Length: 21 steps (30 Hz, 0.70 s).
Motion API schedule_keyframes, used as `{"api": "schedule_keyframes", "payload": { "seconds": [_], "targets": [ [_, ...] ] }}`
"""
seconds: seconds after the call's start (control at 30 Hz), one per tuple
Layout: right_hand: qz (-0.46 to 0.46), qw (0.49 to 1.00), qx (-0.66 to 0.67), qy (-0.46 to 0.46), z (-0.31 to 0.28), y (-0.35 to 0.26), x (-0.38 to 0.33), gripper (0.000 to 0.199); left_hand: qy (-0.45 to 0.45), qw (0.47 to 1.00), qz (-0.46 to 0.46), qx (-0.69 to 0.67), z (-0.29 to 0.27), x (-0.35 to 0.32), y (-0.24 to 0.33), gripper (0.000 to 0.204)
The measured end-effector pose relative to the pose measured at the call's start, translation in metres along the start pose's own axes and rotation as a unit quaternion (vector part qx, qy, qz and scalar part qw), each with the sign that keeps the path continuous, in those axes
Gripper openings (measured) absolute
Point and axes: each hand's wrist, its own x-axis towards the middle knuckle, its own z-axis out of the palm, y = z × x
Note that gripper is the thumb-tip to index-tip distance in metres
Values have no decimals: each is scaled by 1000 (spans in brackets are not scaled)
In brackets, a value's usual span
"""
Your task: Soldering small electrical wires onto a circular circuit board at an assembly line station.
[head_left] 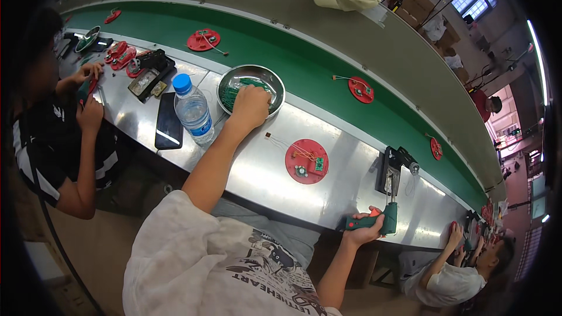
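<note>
The left hand (pixel 252 106), bent, dips into a shiny round steel bowl (pixel 281 90) of thin green pieces (pixel 230 95) at the smooth metal counter's (pixel 252 169) far edge; whether it pinches any, I cannot tell. The right hand (pixel 366 233) curls around a green plastic gun-shaped tool (pixel 391 217) at the near edge. Between lies a round red disc (pixel 304 174).

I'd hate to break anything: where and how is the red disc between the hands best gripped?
Probably the rim of the red disc, pinched from the right: it lies flat, and its wires trail left, away from that side.
</note>
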Motion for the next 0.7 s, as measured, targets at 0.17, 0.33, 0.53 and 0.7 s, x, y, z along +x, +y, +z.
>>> {"api": "schedule_keyframes", "payload": {
  "seconds": [0.17,0.33,0.53,0.7],
  "targets": [
    [-7,1000,-9,2,8,-5,-2,40,-74,997,-9,18,-6,2,3,15],
    [26,1000,-14,0,7,-1,-6,41,-87,994,-16,57,-12,-7,1,15],
    [40,999,-18,21,3,2,-5,42,-54,998,24,11,-12,-8,1,14],
    [42,999,-30,-17,1,0,2,44,170,966,123,-151,-17,5,8,8]
  ]
}}
